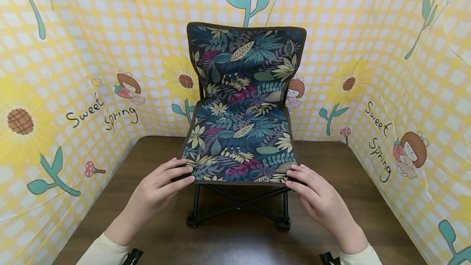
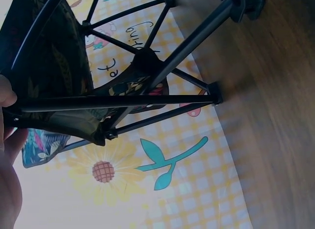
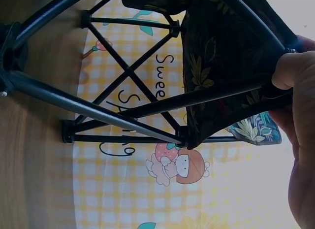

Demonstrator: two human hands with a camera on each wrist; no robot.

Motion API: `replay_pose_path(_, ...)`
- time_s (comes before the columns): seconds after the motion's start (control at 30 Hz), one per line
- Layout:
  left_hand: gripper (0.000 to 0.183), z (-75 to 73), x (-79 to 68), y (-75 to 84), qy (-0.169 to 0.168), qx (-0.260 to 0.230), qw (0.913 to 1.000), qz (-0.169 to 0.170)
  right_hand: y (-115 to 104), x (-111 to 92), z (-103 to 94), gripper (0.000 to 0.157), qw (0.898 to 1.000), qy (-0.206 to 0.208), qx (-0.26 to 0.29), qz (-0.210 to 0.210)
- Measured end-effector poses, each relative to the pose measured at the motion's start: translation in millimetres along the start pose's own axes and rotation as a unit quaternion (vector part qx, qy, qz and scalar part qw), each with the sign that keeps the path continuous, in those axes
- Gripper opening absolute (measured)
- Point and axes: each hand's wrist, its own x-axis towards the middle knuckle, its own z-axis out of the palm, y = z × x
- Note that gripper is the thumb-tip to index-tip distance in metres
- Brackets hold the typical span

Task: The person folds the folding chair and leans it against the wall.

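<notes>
A small folding chair [image 1: 241, 132] with dark leaf-print fabric stands unfolded and upright, its seat facing me. My left hand [image 1: 154, 191] grips the seat's front left corner, fingers over the top. In the left wrist view, the thumb [image 2: 7, 92] lies by the corner's underside. At the front right corner, my right hand [image 1: 321, 197] holds on in the same way. Its thumb [image 3: 290, 71] presses beneath the corner in the right wrist view. Black crossed legs [image 1: 238, 205] show under the front edge, and more tubes [image 3: 130, 69] appear from below.
The chair stands on a dark brown wooden tabletop [image 1: 239, 244]. Yellow checked cloth [image 1: 154, 23] with flowers and "Sweet Spring" lettering rises behind it and on both sides. Dark wrist-camera mounts [image 1: 133, 256] sit by the pale sleeves [image 1: 104, 252].
</notes>
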Motion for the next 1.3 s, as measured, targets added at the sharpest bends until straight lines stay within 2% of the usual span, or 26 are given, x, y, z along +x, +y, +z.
replay_pose_path(0.43, 0.028, 0.0, 5.1, 4.4, -0.008, 0.042, 0.9989, 0.017, -2.0, 3.8, -4.4, 0.029, 1.000, -0.018, -0.006, -0.001)
replay_pose_path(0.7, 0.029, -2.6, 6.4, 6.0, -0.018, 0.046, 0.9986, 0.017, -2.0, 1.4, -3.9, 0.029, 1.000, -0.028, -0.012, -0.002)
replay_pose_path(1.3, 0.029, -6.5, 5.6, 8.0, -0.031, 0.047, 0.9984, 0.009, -1.9, 1.7, 1.8, 0.029, 1.000, 0.003, -0.006, -0.010)
